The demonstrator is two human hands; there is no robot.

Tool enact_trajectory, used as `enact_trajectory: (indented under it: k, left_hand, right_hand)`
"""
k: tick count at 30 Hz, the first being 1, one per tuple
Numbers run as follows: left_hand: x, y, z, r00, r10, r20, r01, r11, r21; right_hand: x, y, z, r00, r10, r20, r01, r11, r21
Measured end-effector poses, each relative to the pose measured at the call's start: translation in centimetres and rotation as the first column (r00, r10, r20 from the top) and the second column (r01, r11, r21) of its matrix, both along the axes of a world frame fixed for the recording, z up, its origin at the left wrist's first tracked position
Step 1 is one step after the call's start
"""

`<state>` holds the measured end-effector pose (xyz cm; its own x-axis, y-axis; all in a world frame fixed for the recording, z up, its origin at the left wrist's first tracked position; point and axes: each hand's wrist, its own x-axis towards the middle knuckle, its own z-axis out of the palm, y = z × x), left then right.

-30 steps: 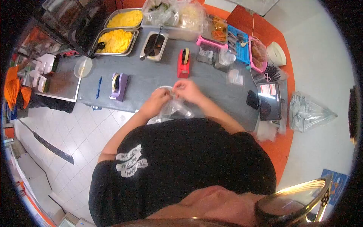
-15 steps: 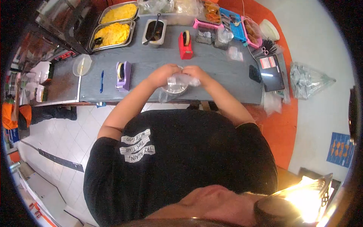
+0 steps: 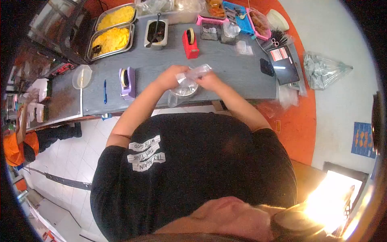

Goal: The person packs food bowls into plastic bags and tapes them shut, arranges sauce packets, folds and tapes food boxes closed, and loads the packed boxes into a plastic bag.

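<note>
Clear plastic bag (image 3: 200, 71), thin and crumpled, is between the person's two hands, bunched above a round bowl (image 3: 186, 92), with a loose piece drooping just beside the left hand. The left hand (image 3: 171, 77) grasps the plastic with curled fingers, some tips lost behind it; the right hand (image 3: 209, 80) pinches the other side. Gripping opposite sides probably keeps such limp film from folding in on itself. The bowl is below the hands, near the counter's (image 3: 231, 74) near edge, I'd guess so that neither arm has to stretch.

From where I stand, the purple tape dispenser (image 3: 128, 92) left of the left hand and the red one (image 3: 191, 50) just beyond both seem placed for an easy reach.

Both forearms slant inward from elbows set wide, the left hand's back turned mostly up, the right wrist angled in toward its partner.
</note>
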<state>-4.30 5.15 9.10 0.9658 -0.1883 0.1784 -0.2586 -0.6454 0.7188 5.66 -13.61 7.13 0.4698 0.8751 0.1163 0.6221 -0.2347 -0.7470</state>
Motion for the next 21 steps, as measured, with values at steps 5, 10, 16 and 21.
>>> enact_trajectory:
  k: [5, 10, 16, 21]
  left_hand:
    - [-0.3, -1.7, -0.2, 0.988, 0.135, -0.078, -0.119, 0.976, 0.181]
    - [-0.6, -2.0, 0.6, 0.994, 0.102, -0.047, -0.087, 0.964, 0.252]
    - [-0.1, -2.5, -1.0, 0.994, 0.105, -0.022, -0.097, 0.969, 0.226]
    - [-1.0, -4.2, -0.1, 0.862, 0.494, -0.110, -0.499, 0.866, -0.026]
  right_hand:
    - [-3.2, 0.6, -1.3, 0.936, -0.327, -0.130, 0.312, 0.942, -0.121]
    - [-3.7, 0.6, -2.0, 0.927, -0.349, -0.139, 0.363, 0.927, 0.091]
    - [-5.2, 0.4, -0.5, 0.929, -0.307, -0.208, 0.322, 0.946, 0.038]
    - [-7.6, 0.6, -0.9, 0.866, -0.501, -0.010, 0.478, 0.821, 0.313]
